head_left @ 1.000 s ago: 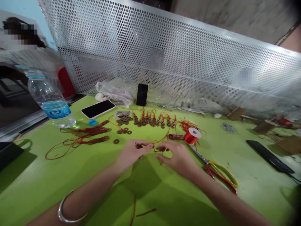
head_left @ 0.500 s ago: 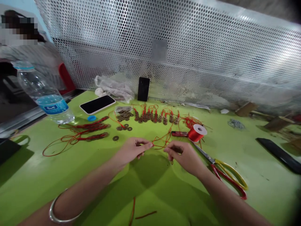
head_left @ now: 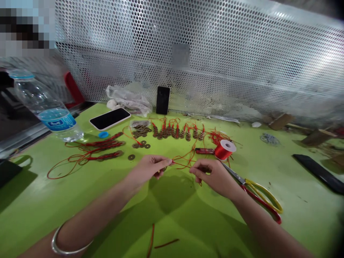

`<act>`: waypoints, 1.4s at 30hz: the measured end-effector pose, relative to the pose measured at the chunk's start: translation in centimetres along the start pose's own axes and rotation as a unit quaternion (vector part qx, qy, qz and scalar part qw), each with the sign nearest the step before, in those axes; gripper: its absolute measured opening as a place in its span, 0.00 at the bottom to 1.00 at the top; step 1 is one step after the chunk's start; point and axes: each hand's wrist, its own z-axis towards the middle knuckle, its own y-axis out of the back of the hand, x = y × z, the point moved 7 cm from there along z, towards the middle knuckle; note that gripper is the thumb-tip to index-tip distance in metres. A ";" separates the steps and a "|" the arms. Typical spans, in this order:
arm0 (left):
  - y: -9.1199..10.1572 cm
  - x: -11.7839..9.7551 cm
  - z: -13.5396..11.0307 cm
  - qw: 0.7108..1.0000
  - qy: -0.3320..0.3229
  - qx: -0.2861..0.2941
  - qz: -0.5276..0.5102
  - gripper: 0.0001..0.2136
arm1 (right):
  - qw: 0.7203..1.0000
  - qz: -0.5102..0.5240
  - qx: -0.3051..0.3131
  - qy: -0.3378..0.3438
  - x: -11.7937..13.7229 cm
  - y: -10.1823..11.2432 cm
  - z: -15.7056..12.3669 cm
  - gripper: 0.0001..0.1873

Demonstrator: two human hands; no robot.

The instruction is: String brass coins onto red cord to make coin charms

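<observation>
Between my hands a thin red cord [head_left: 181, 164] is drawn out above the green table. My left hand [head_left: 153, 165] pinches it at a small knot between thumb and forefinger; the edge of a round coin shows under those fingers. My right hand [head_left: 208, 172] is closed on the cord further right, and a short loop of it hangs below the fingers. Slack cord runs from there back toward the red thread spool [head_left: 225, 149]. Beyond my hands stands a row of coin strings [head_left: 176, 132] tied with red cord. Loose coins [head_left: 141, 129] lie in a pile left of that row.
Yellow-and-red-handled scissors [head_left: 258, 195] lie beside my right forearm. A water bottle [head_left: 51, 111], a blue cap [head_left: 103, 134] and a white-edged phone [head_left: 110, 119] are at the left. Another phone [head_left: 163, 100] leans upright by the perforated metal panel [head_left: 204, 71]. Cord scraps [head_left: 166, 243] lie in front.
My right hand has moved slightly right and away from my left, pulling the cord longer and straighter. My left hand keeps its pinch on the knot.
</observation>
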 end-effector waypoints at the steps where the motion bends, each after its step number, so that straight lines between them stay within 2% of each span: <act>1: -0.1 0.0 -0.1 1.000 0.000 0.007 -0.014 0.18 | 1.000 0.000 -0.003 -0.003 -0.1 0.0 0.0 0.11; 5: -0.3 0.0 -0.2 0.999 -0.002 0.013 -0.032 0.19 | 1.000 0.001 -0.011 -0.014 -0.3 0.0 0.2 0.11; 12: 0.3 -0.6 -0.1 0.998 -0.007 -0.047 0.029 0.17 | 1.000 0.012 0.012 0.003 0.2 -0.1 -0.1 0.11; 16: 0.5 -0.8 -0.2 0.997 -0.016 -0.063 0.043 0.18 | 1.000 0.002 0.020 0.006 0.4 0.2 -0.3 0.09; 22: 0.6 -1.2 -0.4 0.988 -0.098 -0.076 0.089 0.18 | 1.000 -0.005 0.026 -0.004 0.5 0.2 -0.4 0.09; 30: 0.4 -2.4 -1.1 0.971 -0.199 -0.107 0.081 0.13 | 0.999 -0.016 0.042 0.009 1.2 0.1 -0.7 0.11; 35: 0.3 -2.7 -1.6 0.964 -0.214 -0.130 0.086 0.10 | 0.997 -0.036 0.067 0.006 1.6 0.0 -0.9 0.11; 40: -0.2 -3.0 -2.1 0.960 -0.234 -0.115 0.106 0.09 | 0.993 -0.052 0.104 -0.002 1.2 -0.2 -1.1 0.11; 42: -0.6 -2.8 -2.0 0.963 -0.226 -0.090 0.113 0.09 | 0.995 -0.068 0.066 0.007 1.0 0.3 -1.0 0.10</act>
